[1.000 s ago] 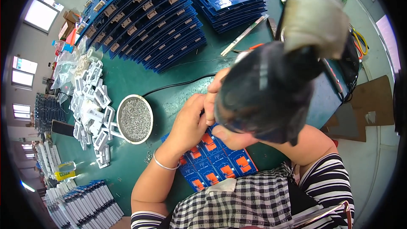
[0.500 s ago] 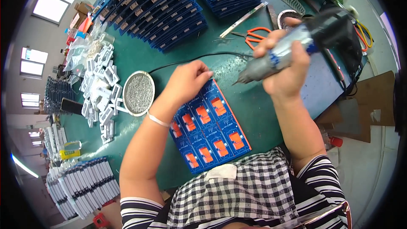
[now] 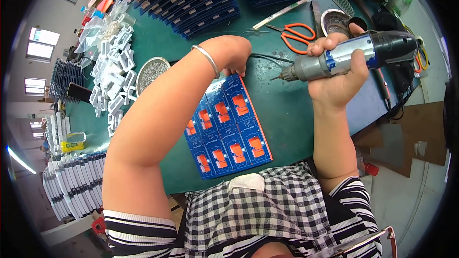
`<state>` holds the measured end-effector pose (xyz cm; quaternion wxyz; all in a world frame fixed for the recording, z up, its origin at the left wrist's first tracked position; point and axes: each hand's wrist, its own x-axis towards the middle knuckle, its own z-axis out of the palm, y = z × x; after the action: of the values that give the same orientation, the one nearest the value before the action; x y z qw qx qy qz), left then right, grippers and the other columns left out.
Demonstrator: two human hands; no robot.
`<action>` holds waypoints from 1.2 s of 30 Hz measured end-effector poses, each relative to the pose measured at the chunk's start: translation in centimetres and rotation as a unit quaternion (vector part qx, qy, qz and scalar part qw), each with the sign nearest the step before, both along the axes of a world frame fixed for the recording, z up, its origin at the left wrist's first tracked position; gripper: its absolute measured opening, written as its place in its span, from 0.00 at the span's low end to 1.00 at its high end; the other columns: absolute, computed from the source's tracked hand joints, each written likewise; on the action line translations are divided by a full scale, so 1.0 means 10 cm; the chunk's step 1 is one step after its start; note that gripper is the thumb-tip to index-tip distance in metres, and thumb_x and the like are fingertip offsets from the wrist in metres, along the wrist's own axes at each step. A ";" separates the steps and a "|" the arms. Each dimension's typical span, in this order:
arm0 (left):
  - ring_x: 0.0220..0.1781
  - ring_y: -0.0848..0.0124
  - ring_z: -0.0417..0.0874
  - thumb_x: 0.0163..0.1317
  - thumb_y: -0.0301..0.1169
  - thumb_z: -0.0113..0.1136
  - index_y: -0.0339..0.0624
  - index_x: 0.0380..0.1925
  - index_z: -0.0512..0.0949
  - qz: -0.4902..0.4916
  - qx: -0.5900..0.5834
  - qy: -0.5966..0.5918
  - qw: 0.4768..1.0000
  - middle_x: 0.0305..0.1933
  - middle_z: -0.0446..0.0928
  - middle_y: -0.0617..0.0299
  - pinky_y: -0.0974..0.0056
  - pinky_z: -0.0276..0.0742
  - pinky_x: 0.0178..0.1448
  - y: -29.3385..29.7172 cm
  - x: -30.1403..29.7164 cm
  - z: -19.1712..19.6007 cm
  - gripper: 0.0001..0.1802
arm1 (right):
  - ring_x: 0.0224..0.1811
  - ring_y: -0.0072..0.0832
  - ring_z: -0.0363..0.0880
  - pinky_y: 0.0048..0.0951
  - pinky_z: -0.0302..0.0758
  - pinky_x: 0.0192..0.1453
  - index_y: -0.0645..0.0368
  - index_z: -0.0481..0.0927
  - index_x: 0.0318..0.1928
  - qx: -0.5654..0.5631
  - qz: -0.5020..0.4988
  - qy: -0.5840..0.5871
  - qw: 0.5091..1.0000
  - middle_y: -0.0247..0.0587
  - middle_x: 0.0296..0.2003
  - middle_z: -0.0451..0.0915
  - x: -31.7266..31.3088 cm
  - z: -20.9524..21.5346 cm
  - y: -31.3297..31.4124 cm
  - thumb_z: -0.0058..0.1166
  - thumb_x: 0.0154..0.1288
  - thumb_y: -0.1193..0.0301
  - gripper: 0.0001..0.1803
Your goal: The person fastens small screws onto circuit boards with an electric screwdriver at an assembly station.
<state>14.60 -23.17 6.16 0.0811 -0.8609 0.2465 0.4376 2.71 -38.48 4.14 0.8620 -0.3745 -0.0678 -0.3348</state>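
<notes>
1. A blue panel [image 3: 228,126] with orange rectangular labels is laid on the green table [image 3: 282,110].
2. Its far edge is pressed by the left hand [image 3: 234,55], fingers curled.
3. An electric screwdriver [image 3: 351,57] is gripped by the right hand [image 3: 337,74], fingers wrapped tight, above the table beside the panel.

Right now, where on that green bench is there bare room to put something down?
Bare green mat lies between the blue circuit panel and the right hand holding the electric screwdriver. The back is crowded with stacked blue boards and scissors; white brackets and a screw dish fill the left.
</notes>
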 end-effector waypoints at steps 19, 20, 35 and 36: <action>0.30 0.68 0.84 0.59 0.39 0.62 0.35 0.33 0.82 0.043 -0.032 0.034 0.998 0.34 0.82 0.57 0.62 0.80 0.34 0.17 0.09 -0.04 0.15 | 0.26 0.32 0.75 0.34 0.75 0.34 0.59 0.61 0.55 -0.049 0.042 0.014 0.998 0.43 0.26 0.74 0.07 -0.11 0.16 0.50 0.56 0.59 0.28; 0.30 0.68 0.84 0.59 0.37 0.61 0.35 0.33 0.82 0.053 -0.023 0.018 0.998 0.33 0.82 0.57 0.63 0.80 0.35 0.18 0.10 -0.05 0.14 | 0.26 0.32 0.75 0.34 0.75 0.34 0.59 0.61 0.55 -0.046 0.042 0.016 0.998 0.43 0.26 0.74 0.07 -0.10 0.15 0.50 0.56 0.59 0.28; 0.43 0.66 0.74 0.49 0.20 0.63 0.48 0.36 0.82 -0.195 -0.420 -0.083 0.883 0.37 0.73 0.64 0.63 0.72 0.49 0.80 0.01 -0.39 0.13 | 0.29 0.32 0.73 0.37 0.71 0.38 0.54 0.64 0.54 -0.027 0.052 0.023 0.998 0.40 0.29 0.74 0.01 -0.09 0.05 0.46 0.60 0.54 0.26; 0.43 0.65 0.73 0.49 0.21 0.64 0.48 0.34 0.82 -0.188 -0.424 -0.095 0.881 0.36 0.73 0.65 0.63 0.71 0.49 0.82 0.01 -0.41 0.12 | 0.30 0.32 0.73 0.37 0.71 0.39 0.54 0.64 0.55 -0.026 0.051 0.029 0.998 0.40 0.29 0.74 0.01 -0.10 0.05 0.46 0.60 0.54 0.26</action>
<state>14.70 -15.01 2.03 -0.1878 -0.7878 0.5571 0.1837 2.81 -37.93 3.14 0.8694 -0.4023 -0.0708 -0.2778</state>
